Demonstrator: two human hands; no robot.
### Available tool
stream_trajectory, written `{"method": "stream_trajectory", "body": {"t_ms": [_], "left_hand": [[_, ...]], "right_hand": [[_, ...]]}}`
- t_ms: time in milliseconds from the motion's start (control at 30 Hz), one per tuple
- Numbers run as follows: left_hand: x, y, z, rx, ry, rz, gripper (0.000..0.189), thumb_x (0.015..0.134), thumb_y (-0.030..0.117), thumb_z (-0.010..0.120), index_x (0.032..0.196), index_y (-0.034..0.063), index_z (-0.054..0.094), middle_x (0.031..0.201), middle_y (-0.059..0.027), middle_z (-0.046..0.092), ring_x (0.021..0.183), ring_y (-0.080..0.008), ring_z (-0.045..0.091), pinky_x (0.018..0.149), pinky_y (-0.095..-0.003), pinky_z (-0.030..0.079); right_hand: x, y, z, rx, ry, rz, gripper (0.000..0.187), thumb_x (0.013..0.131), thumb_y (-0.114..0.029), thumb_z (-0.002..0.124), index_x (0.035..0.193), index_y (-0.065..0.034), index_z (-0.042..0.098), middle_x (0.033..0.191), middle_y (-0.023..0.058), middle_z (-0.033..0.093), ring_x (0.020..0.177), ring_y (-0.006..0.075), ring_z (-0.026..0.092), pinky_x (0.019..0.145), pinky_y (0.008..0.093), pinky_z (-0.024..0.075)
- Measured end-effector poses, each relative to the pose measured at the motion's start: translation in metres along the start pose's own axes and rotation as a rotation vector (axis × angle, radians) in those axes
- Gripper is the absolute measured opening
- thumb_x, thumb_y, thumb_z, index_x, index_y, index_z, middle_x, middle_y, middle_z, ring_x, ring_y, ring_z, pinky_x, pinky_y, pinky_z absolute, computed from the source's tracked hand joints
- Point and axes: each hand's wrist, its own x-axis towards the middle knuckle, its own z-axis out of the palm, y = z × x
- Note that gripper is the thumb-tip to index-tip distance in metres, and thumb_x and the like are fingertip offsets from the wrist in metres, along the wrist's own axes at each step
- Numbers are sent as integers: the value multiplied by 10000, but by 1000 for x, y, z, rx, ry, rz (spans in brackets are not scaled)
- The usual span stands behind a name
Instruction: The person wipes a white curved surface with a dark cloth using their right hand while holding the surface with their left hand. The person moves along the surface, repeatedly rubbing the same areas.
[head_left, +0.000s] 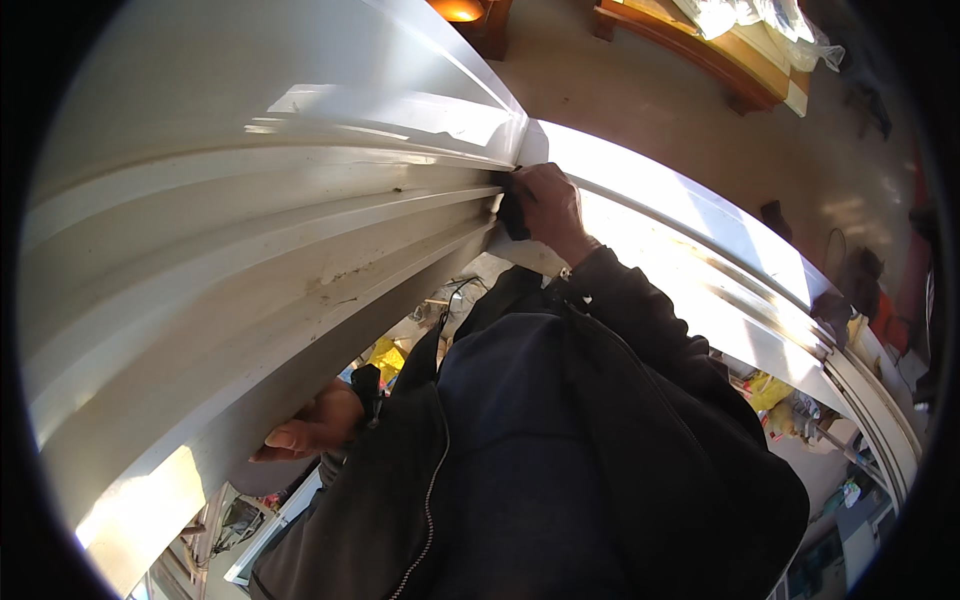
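My right hand (551, 202) grips a dark cloth or pad (513, 214), pressed into the corner where two lengths of a white window frame meet. One length, a pale frame with raised track ribs (300, 217), sweeps away to the left and carries brown dirt specks and smudges. The other, a sunlit ledge with rails (675, 240), curves off to the right. Lower left, my left hand (322, 424) is beside the outer edge of the ribbed frame, fingers partly curled. Whether it touches or grasps that edge is unclear.
Beyond the frame lies a brown floor (637, 120) with wooden furniture (705, 52) bearing clear plastic bags (780, 30). Below on my side, yellow items (388, 358) and other clutter show past my dark jacket (360, 510). A white frame section (870, 412) stands at right.
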Motion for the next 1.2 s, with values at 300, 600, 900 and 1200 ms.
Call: {"method": "stream_trajectory", "body": {"t_ms": [300, 600, 900, 1200], "left_hand": [[-4, 4, 8, 70, 44, -12, 615, 978, 420, 571, 1407, 2, 435, 1331, -233, 549, 1130, -297, 624, 911, -460, 562], [-8, 1, -11, -49, 33, -172, 593, 971, 408, 614, 1431, 74, 443, 1357, -182, 556, 1181, -302, 603, 943, -497, 553], [-6, 2, -9, -15, 22, -154, 553, 1006, 360, 544, 1459, 67, 422, 1370, -203, 544, 1190, -311, 599, 937, -501, 560], [-1, -1, 3, 1, -46, -19, 651, 987, 426, 564, 1476, 35, 386, 1402, -213, 506, 1193, -301, 598, 937, -476, 564]], "right_hand": [[-35, 98, 54, -178, -80, 328, 128, 851, -138, 691, 950, -71, 736, 900, 142, 732, 888, 342, 692, 804, 451, 547], [10, -52, -9, 343, 131, 301, 137, 840, -95, 767, 960, -38, 733, 877, 137, 728, 794, 262, 712, 722, 350, 550], [36, -112, -36, 44, 333, -315, 228, 753, 42, 780, 955, -12, 689, 924, 128, 698, 825, 285, 681, 723, 357, 555], [-22, 53, 47, 6, 112, 317, 95, 865, -93, 717, 943, -42, 701, 896, 144, 712, 829, 330, 692, 738, 420, 539]]}}
